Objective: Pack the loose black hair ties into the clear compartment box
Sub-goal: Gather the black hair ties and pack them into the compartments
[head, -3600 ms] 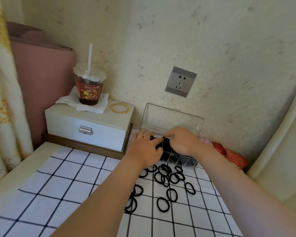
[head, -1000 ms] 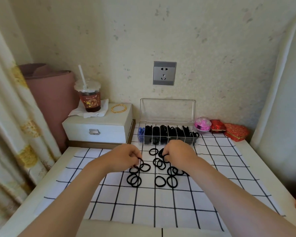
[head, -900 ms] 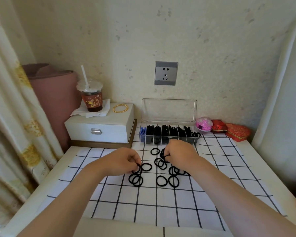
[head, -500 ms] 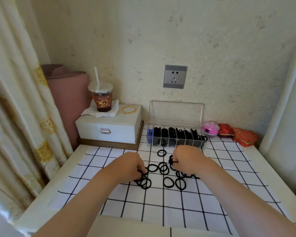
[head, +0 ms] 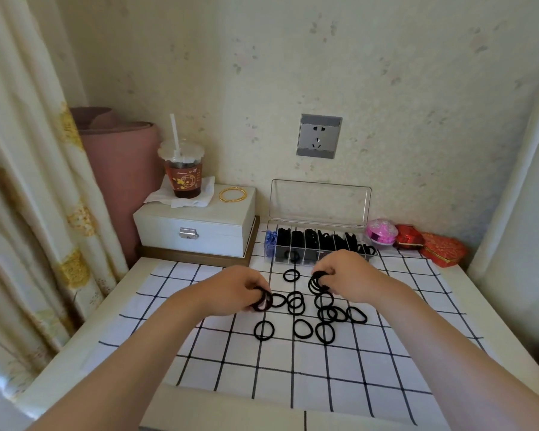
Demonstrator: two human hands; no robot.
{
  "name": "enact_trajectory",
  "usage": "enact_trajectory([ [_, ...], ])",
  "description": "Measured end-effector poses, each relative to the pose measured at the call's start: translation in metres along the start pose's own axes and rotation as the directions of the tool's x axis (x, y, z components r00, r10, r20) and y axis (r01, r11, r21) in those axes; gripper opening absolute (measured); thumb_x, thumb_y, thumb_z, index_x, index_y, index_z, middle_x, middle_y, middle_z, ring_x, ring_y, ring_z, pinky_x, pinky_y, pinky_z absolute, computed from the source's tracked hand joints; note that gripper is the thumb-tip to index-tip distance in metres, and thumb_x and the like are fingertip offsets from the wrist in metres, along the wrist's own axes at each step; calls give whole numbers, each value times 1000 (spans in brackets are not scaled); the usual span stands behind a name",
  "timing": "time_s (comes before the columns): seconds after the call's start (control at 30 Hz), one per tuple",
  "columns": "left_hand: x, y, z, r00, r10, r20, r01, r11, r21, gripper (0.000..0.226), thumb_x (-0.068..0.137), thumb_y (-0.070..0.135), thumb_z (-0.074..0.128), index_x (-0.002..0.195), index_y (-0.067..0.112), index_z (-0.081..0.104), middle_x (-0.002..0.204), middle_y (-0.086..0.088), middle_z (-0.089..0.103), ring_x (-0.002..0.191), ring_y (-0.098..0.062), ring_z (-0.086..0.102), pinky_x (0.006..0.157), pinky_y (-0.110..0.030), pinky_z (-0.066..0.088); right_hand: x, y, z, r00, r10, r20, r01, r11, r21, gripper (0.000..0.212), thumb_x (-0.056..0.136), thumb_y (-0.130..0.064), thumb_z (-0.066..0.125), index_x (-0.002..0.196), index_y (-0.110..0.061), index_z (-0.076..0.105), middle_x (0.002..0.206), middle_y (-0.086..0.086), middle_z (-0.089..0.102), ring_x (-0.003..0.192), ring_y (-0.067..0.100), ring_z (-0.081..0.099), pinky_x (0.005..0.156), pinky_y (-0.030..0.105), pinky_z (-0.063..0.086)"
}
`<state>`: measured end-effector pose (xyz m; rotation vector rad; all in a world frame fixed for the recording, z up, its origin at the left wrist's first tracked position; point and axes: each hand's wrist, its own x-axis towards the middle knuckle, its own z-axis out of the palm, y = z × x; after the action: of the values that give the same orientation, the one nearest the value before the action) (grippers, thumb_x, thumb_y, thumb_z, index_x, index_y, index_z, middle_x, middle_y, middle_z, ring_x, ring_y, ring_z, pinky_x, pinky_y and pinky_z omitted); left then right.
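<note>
1. Left hand (head: 231, 290) is pinching a small bunch of hair ties. Right hand (head: 346, 275) is pinching its own bunch. The other loose ties (head: 327, 314) lie scattered on the checked cloth (head: 293, 368), just in front of the clear compartment box (head: 299, 259).
2. Those bunches look loosely held, so I'd bet one springs off on the way over.
3. The box looks pretty stuffed. Cram more in and ties could pop back out over the front wall.

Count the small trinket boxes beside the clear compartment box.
3, in a row right of the clear compartment box: pink round box nearest, small red box next, larger red box farthest right. None seems hidden.
</note>
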<state>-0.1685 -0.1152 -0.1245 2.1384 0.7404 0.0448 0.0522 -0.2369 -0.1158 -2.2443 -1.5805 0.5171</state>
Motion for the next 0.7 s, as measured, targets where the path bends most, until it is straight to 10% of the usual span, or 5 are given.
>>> enact_trajectory([
  [0.3,-10,-5,17,998,19,56,-34,956,292,19,87,20,68,103,29,72,94,17,64,81,5,58,68,-8,42,2,-20,13,997,38,69,-57,954,294,23,98,-8,55,105,-18,74,85,-1,71,60,7,66,55,24,53],
  [0.47,-6,3,20,999,16,42,-33,906,421,20,89,14,64,105,21,74,103,5,68,85,-8,61,69,-14,47,0,-24,27,991,15,135,-10,999,-39,36,95,-19,60,131,-20,64,106,-5,68,83,12,70,71,18,49],
  [0.7,0,4,21,997,-10,76,-24,903,429,23,98,19,52,118,19,64,118,-2,61,100,-18,60,86,-29,52,1,-27,39,997,39,74,-22,975,-223,19,91,-19,62,105,-15,74,105,5,71,97,24,66,84,37,56],
])
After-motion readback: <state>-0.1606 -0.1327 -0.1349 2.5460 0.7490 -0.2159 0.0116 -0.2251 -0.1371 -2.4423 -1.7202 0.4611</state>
